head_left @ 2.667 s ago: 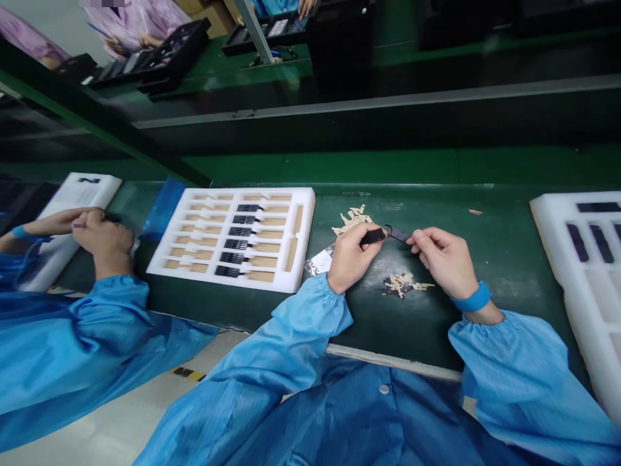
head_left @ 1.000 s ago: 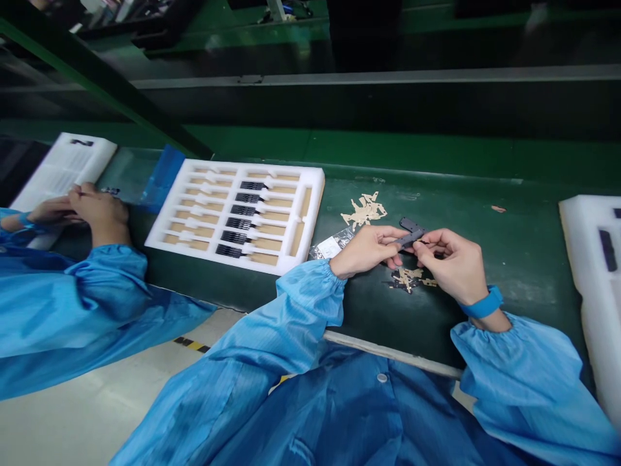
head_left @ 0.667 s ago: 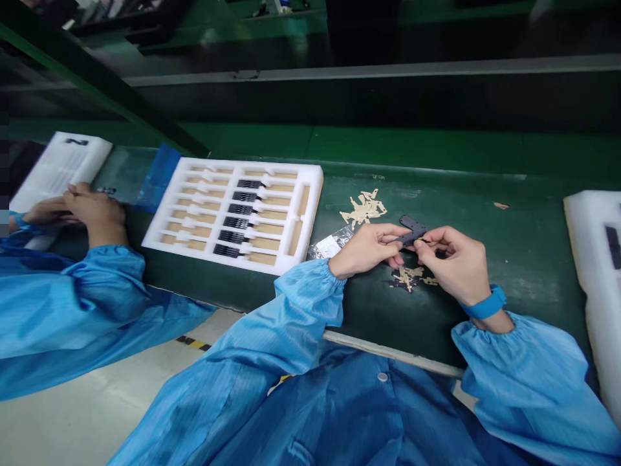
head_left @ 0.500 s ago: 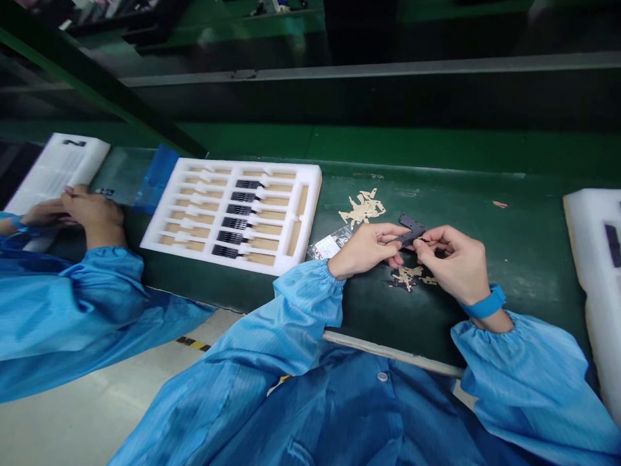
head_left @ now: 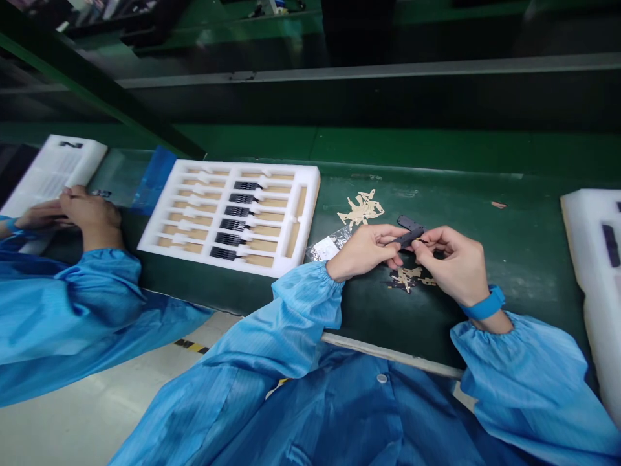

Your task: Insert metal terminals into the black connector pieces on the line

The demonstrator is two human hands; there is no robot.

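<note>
Between my hands is a flat black part [head_left: 410, 225] with small holes, raised above the green bench. My left hand [head_left: 363, 249] grips its left side between thumb and fingers. My right hand [head_left: 453, 260] pinches at its right end; whether a smaller piece sits in those fingertips is too fine to make out. Below the hands lies a small pile of cream and black pieces [head_left: 406, 278]. Beyond my left hand is a loose heap of cream flat pieces [head_left: 361, 208]. A clear plastic bag with a white label [head_left: 326, 248] lies beside my left wrist.
A white foam tray [head_left: 286, 264] with several black parts in its slots lies to the left, by a blue plastic sheet [head_left: 158, 178]. A co-worker's hands [head_left: 90, 213] are at another white foam block [head_left: 63, 158]. More white foam [head_left: 589, 259] stands at the right edge.
The black part tilts slightly in my hands, while both hands stay almost in place. The whole view has shifted very little.
</note>
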